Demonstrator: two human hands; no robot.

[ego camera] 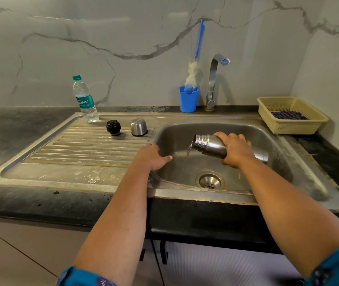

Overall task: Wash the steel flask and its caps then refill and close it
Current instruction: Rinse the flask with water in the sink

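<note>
Steel flask [209, 145]: held in right hand [236, 150], fingers wrapped round its body, long axis near level, mouth tipped left and down, water running into sink [267, 137].
Left hand [154, 156]: open, empty, resting on basin rim.
Black inner cap [113, 127], steel outer cap [139, 126]: on drainboard (left hand nearer).
Dark stone desk [20, 124], marble-patterned wall behind.

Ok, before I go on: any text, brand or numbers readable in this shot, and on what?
"...nature", white script on the teal label of the plastic water bottle; its first letters curve out of sight.
Small print above and below that word: too blurred to read.
Steel flask, black inner cap, steel cap: no markings visible.
</note>
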